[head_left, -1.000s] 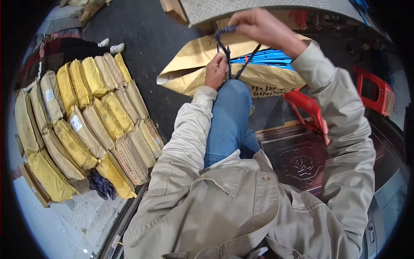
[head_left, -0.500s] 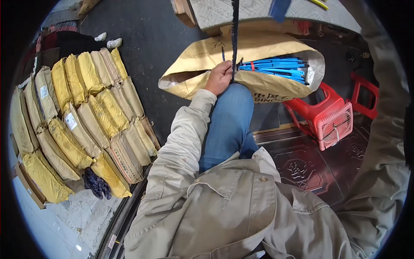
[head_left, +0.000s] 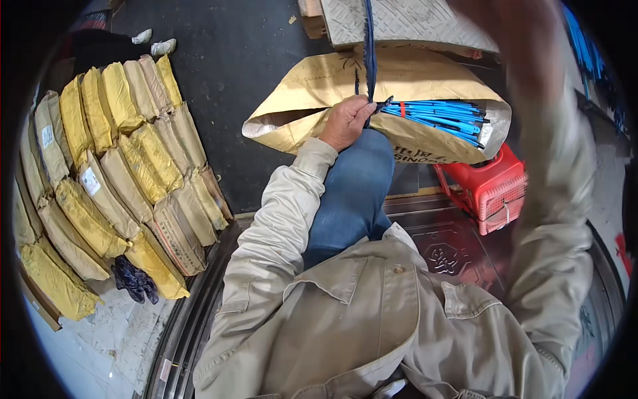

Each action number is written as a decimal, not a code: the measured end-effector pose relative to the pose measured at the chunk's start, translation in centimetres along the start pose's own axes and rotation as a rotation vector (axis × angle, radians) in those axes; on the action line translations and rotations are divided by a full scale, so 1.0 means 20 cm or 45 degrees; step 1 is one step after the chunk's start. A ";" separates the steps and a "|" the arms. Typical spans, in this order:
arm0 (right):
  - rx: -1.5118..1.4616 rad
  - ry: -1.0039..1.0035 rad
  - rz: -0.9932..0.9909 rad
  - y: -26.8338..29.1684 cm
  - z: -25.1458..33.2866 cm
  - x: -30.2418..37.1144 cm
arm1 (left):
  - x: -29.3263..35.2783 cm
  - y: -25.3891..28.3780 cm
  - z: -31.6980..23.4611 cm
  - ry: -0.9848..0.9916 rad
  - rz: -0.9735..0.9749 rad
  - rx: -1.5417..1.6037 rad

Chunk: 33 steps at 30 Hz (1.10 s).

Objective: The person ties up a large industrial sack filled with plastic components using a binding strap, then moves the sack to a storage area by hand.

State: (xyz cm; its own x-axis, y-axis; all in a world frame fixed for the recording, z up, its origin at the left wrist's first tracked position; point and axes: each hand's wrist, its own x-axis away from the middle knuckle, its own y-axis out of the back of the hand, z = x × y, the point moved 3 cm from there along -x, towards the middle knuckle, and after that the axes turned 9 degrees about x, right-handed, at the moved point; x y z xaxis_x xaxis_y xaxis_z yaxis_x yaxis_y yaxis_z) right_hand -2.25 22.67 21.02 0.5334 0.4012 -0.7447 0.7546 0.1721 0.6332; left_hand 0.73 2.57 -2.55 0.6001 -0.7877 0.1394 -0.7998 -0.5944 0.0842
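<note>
A tan paper sack [head_left: 299, 86] rests against my bent knee, gaping at both ends. Blue rods with black tips, a bundle of thin sticks [head_left: 432, 120] marked by a red band, stick out of its right opening. My left hand [head_left: 347, 123] is closed at the sack's middle, pinching a dark blue strap [head_left: 370, 53] that runs up out of the picture. Raised at the upper right, my right hand [head_left: 522, 26] is smeared by motion, so its fingers and anything in them cannot be made out.
Rows of filled yellow and tan sacks [head_left: 126, 173] lie at the left, with a dark crumpled bag [head_left: 135, 279] beside them. A grey textured slab [head_left: 412, 23] stands beyond my sack. Right of my knee are a red plastic stool [head_left: 482, 174] and pink basket [head_left: 504, 199]. More blue rods [head_left: 585, 43] show far right.
My right arm has swung inward and up from the right edge. The left hand keeps its grip at the sack's middle. The view has shifted slightly, uncovering blue rods at far right.
</note>
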 end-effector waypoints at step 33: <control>-0.961 -1.708 0.456 -0.27 0.82 0.97 | -0.14 0.03 -0.22 -0.473 0.743 -0.481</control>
State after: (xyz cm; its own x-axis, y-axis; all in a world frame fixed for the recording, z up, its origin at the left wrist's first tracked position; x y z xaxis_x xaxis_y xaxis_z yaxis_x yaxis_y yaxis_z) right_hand 10.32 14.81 -0.30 0.8803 -0.4673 0.0822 0.3825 0.8013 0.4599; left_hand -1.47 5.16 1.42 -0.0057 -0.9976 -0.0687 -0.8987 -0.0250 0.4379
